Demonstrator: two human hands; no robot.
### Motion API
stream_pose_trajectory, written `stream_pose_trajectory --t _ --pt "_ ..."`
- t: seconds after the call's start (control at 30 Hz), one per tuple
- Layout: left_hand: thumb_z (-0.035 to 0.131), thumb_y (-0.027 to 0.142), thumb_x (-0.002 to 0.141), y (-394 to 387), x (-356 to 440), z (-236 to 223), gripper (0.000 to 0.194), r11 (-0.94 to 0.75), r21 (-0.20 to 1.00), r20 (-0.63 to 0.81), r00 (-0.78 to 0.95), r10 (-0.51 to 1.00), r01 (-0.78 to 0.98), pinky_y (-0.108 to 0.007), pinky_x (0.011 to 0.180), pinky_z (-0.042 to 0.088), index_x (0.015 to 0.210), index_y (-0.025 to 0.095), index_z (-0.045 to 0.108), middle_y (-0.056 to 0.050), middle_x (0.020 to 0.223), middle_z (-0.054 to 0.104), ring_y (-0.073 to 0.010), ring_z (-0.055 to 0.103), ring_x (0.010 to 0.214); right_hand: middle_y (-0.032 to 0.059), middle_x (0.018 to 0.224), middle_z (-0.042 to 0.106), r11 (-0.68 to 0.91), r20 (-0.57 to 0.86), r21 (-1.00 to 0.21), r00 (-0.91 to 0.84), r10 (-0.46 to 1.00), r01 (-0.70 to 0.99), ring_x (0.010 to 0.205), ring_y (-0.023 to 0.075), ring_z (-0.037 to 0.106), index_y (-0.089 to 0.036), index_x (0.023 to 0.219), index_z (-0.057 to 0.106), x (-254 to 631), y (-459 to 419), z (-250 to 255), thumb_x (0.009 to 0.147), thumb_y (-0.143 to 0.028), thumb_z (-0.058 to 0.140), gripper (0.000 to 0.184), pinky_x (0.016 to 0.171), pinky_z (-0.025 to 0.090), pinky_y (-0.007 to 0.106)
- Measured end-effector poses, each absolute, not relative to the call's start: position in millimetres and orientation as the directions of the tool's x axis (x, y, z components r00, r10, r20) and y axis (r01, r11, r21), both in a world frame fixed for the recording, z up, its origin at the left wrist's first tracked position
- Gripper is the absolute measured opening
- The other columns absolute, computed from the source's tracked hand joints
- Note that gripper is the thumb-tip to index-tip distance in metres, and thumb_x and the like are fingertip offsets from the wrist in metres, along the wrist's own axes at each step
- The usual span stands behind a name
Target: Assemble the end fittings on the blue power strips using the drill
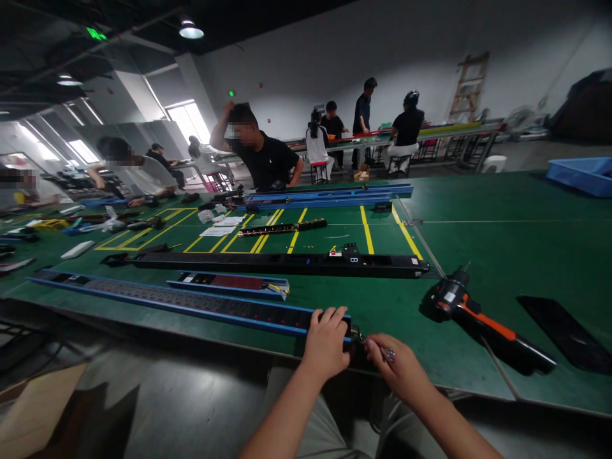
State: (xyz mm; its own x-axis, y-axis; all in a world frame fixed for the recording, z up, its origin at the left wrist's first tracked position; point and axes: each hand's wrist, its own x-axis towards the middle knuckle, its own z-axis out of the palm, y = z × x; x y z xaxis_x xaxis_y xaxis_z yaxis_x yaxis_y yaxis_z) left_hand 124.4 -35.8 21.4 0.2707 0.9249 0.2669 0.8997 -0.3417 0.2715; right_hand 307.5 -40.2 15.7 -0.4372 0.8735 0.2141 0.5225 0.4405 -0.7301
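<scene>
My left hand [327, 341] is closed over the right end of a long blue power strip [191, 303], which lies along the front edge of the table with dark, red-dotted sockets facing up. Just beyond that end, a small metallic part [356, 334] sticks out, too small to make out fully. My right hand [399, 366] is pinched at this part, its thumb and fingertips together; what they hold is unclear. Something shiny and round shows at its fingers. Behind the strip lies a shorter blue channel [229, 285] with wires at its right end.
A long black bar marked B [287, 262] lies farther back. At right are an orange-black cordless screwdriver [492, 325], a dark flat slab [567, 333] and a blue bin [581, 176]. A person in black [268, 156] is across the green table [502, 248].
</scene>
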Motion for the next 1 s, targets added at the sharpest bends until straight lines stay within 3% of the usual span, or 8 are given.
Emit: stream_pose_trajectory --t 0.17,0.3,0.4,0.5,0.57,0.67,1.0 --pt "0.067 0.035 0.069 -36 125 20 0.031 -0.339 0.271 0.278 0.264 0.924 0.901 -0.047 0.105 0.024 0.096 0.021 0.061 -0.005 0.132 0.05 -0.0266 0.042 0.119 0.0064 0.081 0.065 0.456 0.24 -0.685 -0.415 0.878 0.569 0.077 0.017 0.061 -0.018 0.091 0.06 304 -28 12 0.094 -0.034 0.034 0.031 0.073 0.046 0.028" --pt "0.066 0.036 0.069 -36 124 19 0.032 -0.344 0.269 0.271 0.272 0.923 0.9 -0.047 0.105 0.024 0.096 0.021 0.061 -0.005 0.132 0.05 -0.027 0.042 0.119 0.0063 0.079 0.062 0.428 0.334 -0.635 -0.271 0.903 0.643 0.076 0.0169 0.06 -0.017 0.086 0.062 311 -15 22 0.095 -0.035 0.034 0.034 0.073 0.046 0.028" --pt "0.065 0.038 0.071 -35 124 19 0.033 -0.349 0.269 0.262 0.281 0.923 0.897 -0.048 0.105 0.024 0.098 0.02 0.061 -0.006 0.133 0.05 -0.0278 0.041 0.119 0.0109 0.101 0.059 0.459 0.357 -0.547 -0.3 0.884 0.7 0.093 0.0199 0.057 -0.017 0.081 0.062 315 -4 28 0.094 -0.035 0.035 0.035 0.083 0.044 0.031" --pt "0.064 0.037 0.071 -35 122 19 0.034 -0.351 0.278 0.252 0.285 0.925 0.894 -0.049 0.106 0.023 0.1 0.02 0.061 -0.006 0.134 0.049 -0.0281 0.04 0.12 0.0109 0.116 0.054 0.499 0.237 -0.494 -0.442 0.865 0.712 0.097 0.0188 0.058 -0.017 0.094 0.063 309 3 25 0.093 -0.028 0.034 0.031 0.083 0.044 0.029" --pt "0.064 0.036 0.071 -35 120 19 0.032 -0.361 0.298 0.246 0.295 0.923 0.883 -0.049 0.107 0.022 0.098 0.02 0.061 -0.006 0.134 0.048 -0.0283 0.04 0.121 0.0074 0.108 0.058 0.505 0.094 -0.473 -0.528 0.844 0.722 0.087 0.0163 0.061 -0.02 0.103 0.061 301 6 19 0.091 -0.024 0.036 0.028 0.076 0.045 0.026" --pt "0.063 0.035 0.071 -35 115 17 0.031 -0.389 0.339 0.248 0.318 0.915 0.857 -0.049 0.109 0.02 0.098 0.02 0.061 -0.007 0.134 0.048 -0.0283 0.039 0.123 0.0063 0.093 0.064 0.504 -0.044 -0.415 -0.57 0.821 0.758 0.085 0.0176 0.062 -0.018 0.096 0.063 288 11 9 0.086 -0.016 0.04 0.025 0.075 0.043 0.025" --pt "0.062 0.032 0.07 -30 105 12 0.041 -0.449 0.365 0.229 0.388 0.893 0.816 -0.043 0.114 0.018 0.107 0.014 0.059 -0.012 0.136 0.045 -0.027 0.035 0.128 0.009 0.082 0.069 0.44 -0.095 -0.288 -0.483 0.871 0.85 0.076 0.019 0.065 -0.016 0.079 0.065 272 18 6 0.075 -0.005 0.04 0.028 0.061 0.035 0.025"
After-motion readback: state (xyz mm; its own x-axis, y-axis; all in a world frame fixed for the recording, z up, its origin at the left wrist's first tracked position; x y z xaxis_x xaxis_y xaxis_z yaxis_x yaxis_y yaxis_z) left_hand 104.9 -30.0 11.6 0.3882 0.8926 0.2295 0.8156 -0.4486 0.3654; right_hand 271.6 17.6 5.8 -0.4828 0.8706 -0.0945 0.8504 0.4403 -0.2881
